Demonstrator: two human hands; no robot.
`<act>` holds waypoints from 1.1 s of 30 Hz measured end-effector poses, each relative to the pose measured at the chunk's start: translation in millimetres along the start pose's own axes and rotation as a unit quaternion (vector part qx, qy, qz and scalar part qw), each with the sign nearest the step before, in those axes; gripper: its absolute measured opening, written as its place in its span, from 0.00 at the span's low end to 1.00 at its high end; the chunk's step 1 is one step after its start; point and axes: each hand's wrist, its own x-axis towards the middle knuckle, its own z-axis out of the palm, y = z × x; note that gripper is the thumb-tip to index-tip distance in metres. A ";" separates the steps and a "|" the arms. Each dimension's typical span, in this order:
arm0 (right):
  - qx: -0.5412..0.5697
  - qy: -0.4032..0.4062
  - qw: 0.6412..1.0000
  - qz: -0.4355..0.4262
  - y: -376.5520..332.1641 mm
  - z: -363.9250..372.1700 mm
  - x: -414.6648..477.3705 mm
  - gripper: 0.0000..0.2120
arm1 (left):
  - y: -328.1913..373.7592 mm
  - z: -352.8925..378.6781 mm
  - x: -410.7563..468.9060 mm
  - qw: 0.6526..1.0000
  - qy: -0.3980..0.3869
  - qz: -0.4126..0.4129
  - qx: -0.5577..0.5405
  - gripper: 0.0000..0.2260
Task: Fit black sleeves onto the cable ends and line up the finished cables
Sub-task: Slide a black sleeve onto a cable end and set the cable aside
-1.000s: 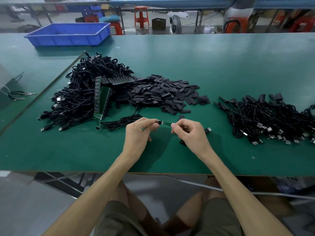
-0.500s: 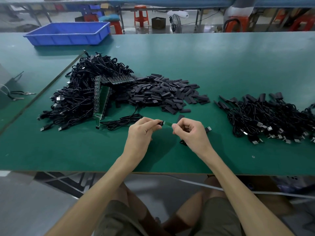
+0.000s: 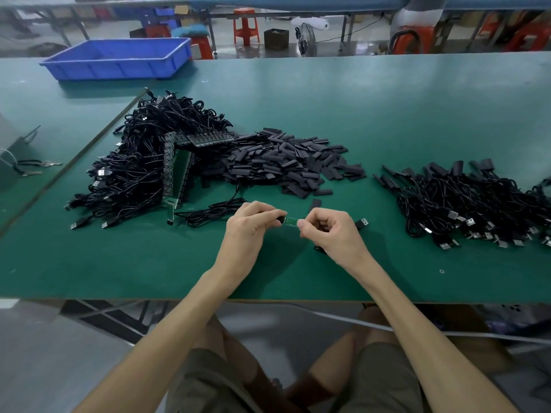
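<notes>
1. While sliding the sleeve on, hold the small green board (image 3: 291, 222) straight and level, so the black tube goes over it without bending.
2. Left hand (image 3: 249, 231): fingers pressed together, pinching the black end just beside the green board, above the green table (image 3: 149, 263).
3. Right hand (image 3: 331, 234): fingers curled in, pinching the other end of the green board, maybe with a sleeve tucked inside, but too hidden to tell.
4. Green board: right between the two hands, touching both sets of fingertips.
5. Push slowly and evenly. Keep a firm pinch but not too hard, as the little board looks thin and could snap.
6. Cable (image 3: 214, 211) of this piece: trailing away to the left of the left hand, lying coiled on the table.
7. Pile of black sleeves (image 3: 286, 162): past the hands, near enough to reach for the next one.
8. Heap of bare cables (image 3: 140, 162): far left of the hands, with strips of green boards leaning on it.
9. Finished cables (image 3: 465, 201): well off to the right of the right hand, laid side by side with sleeved ends pointing away. Put this one there next, lined up the same way.
10. One loose plug (image 3: 362, 224) just beside the right hand: mind not to knock it.
</notes>
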 end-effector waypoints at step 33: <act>-0.059 -0.027 0.998 -0.009 4.2 3.2 1.0 0.13 | 1.9 -7.0 -3.7 0.987 -0.114 0.058 0.099 0.10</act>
